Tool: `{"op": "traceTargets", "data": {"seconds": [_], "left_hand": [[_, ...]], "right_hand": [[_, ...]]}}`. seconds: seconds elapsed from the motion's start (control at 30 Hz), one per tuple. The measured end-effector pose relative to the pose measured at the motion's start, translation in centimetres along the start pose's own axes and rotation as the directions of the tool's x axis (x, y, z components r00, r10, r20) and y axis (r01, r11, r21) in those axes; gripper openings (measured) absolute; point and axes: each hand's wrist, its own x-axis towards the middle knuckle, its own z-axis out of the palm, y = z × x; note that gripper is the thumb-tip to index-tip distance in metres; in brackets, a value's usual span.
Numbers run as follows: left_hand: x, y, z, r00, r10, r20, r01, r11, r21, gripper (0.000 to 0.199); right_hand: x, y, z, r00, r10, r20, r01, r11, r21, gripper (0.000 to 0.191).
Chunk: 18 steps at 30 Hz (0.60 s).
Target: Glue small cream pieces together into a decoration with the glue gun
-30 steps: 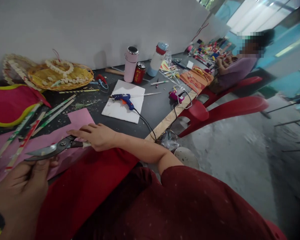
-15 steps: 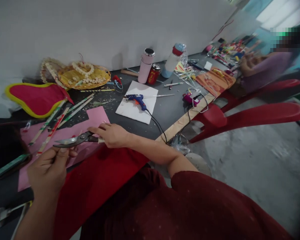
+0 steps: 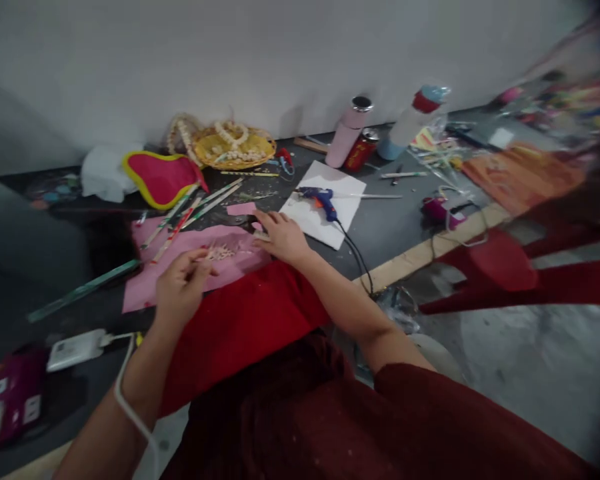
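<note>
My left hand hovers over the near left part of a pink sheet, thumb and fingers pinched together. What they hold, if anything, is too small to make out. A small heap of pale slivers lies on the sheet just beyond these fingertips. My right hand reaches to the sheet's far right edge, fingers stretched forward and lying low over the table. Something pale shows beside its thumb. A small pink piece lies just past its fingertips. Red cloth covers my lap below both hands.
Patterned strips lie beyond the sheet, near a red-and-yellow fabric shape and a wicker basket. A blue glue gun rests on a white board. A pink flask, can and bottle stand behind.
The pruning shears that my right hand held have left it and are not clearly visible. My right hand has moved forward onto the table. The view has swung left, showing a white charger and purple box.
</note>
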Motion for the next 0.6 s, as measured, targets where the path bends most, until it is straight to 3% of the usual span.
{"op": "traceTargets", "data": {"seconds": [0.13,0.27,0.33,0.43,0.53,0.6], "left_hand": [[-0.3,-0.5,1.0,0.995,-0.015,0.098,0.021,0.998,-0.061,0.024],[-0.4,-1.1,1.2,0.993,0.038,0.11,-0.045,0.998,0.054,0.023],[-0.4,-1.1,1.2,0.989,0.065,0.129,-0.079,0.991,0.106,0.022],[-0.5,-1.0,1.3,0.976,0.12,0.18,-0.144,0.981,0.126,0.021],[-0.6,-1.0,1.5,0.96,0.172,0.222,-0.207,0.968,0.144,0.021],[-0.7,-1.2,1.7,0.95,0.197,0.241,-0.238,0.958,0.157,0.019]], "right_hand": [[0.0,0.1,0.3,0.997,0.061,-0.046,-0.062,0.998,-0.019,0.053],[-0.5,-1.6,-0.6,0.984,-0.102,-0.143,0.126,0.977,0.169,0.035],[-0.9,-3.1,-0.9,0.978,-0.201,-0.057,0.208,0.906,0.368,0.038],[-1.6,-4.8,-0.8,0.945,-0.307,0.11,0.171,0.755,0.633,0.04],[-1.7,-5.2,-0.3,0.909,-0.377,0.176,0.124,0.65,0.75,0.039],[-1.5,-5.0,-0.1,0.902,-0.394,0.178,0.125,0.632,0.765,0.036]]}}
